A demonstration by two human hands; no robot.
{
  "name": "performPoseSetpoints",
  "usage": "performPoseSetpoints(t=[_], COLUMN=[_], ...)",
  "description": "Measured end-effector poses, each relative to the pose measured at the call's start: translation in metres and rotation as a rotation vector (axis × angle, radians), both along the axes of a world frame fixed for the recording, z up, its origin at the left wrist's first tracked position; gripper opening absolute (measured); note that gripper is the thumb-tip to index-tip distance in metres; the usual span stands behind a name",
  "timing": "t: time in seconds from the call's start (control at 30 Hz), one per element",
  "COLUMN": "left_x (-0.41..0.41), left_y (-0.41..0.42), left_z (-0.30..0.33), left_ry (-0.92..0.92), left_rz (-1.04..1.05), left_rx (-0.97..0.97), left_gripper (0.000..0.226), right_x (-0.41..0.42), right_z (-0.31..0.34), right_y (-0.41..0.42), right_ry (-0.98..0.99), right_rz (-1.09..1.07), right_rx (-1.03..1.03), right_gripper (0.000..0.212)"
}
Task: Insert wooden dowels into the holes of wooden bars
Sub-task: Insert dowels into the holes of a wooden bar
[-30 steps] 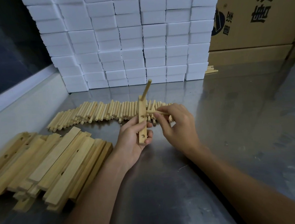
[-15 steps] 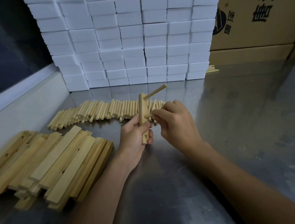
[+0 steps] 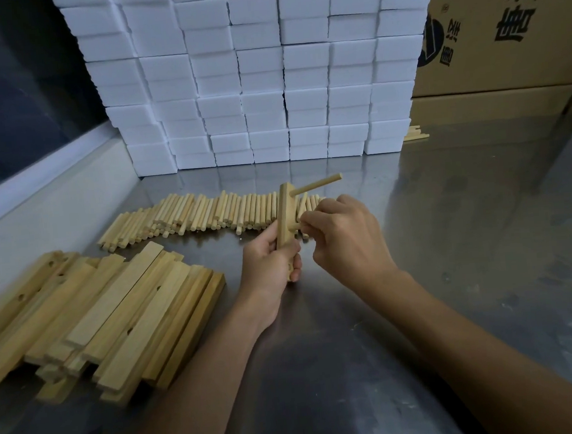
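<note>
Centre of frame: the left hand [image 3: 264, 266] wraps its fingers round the lower half of an upright wooden bar [image 3: 285, 217], held just above the steel table [image 3: 450, 238]. One dowel [image 3: 316, 184] already projects from the bar's upper hole. The right hand [image 3: 345, 243] pinches a second dowel [image 3: 295, 227] at the middle hole; its seating depth is apparently partial. Light, stiff, dry wood: best gripped near the entering end. Loose dowels [image 3: 188, 214] lie behind; spare bars [image 3: 97, 317], lower left.

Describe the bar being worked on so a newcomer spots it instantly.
Start at the wall of white foam blocks, then drop to the row of loose dowels. At its right end the left hand grips one bar upright, the only one with a dowel sticking out.
</note>
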State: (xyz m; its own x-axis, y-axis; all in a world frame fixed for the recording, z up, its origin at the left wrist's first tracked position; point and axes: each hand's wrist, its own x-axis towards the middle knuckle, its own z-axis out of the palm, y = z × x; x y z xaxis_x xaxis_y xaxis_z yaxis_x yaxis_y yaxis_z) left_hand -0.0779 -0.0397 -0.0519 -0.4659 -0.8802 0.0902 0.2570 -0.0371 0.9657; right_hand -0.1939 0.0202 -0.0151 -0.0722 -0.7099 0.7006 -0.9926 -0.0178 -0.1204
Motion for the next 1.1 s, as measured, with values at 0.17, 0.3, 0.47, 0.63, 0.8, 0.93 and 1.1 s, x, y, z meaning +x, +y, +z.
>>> performPoseSetpoints(t=[0.17,0.3,0.47,0.63,0.8,0.93,1.1], left_x=[-0.001,-0.002,-0.002,-0.001,-0.002,-0.002,0.0], left_y=[0.001,0.003,0.003,0.001,0.001,0.001,-0.001], left_z=[-0.001,0.0,0.003,0.003,0.002,0.001,0.002], left_ry=[-0.036,-0.069,-0.089,-0.071,-0.103,-0.091,-0.043], left_rz=[0.01,-0.001,-0.009,0.002,0.0,0.0,0.003], left_rx=[-0.037,-0.066,-0.027,0.01,-0.038,-0.029,0.019], left_gripper=[0.037,0.039,0.037,0.033,0.036,0.034,0.032], right_x=[-0.003,-0.011,-0.024,-0.022,-0.017,-0.016,-0.016], right_z=[0.004,0.011,0.027,0.035,0.031,0.035,0.045], right_y=[0.005,0.01,0.012,0.002,0.001,0.002,0.004], right_ry=[0.078,0.257,0.621,0.727,0.333,0.423,0.776], right_rz=[-0.064,-0.05,0.0,0.036,-0.029,-0.01,0.027], right_rx=[0.073,0.187,0.32,0.428,0.518,0.504,0.45], right_gripper=[0.014,0.005,0.011,0.023,0.024,0.023,0.021])
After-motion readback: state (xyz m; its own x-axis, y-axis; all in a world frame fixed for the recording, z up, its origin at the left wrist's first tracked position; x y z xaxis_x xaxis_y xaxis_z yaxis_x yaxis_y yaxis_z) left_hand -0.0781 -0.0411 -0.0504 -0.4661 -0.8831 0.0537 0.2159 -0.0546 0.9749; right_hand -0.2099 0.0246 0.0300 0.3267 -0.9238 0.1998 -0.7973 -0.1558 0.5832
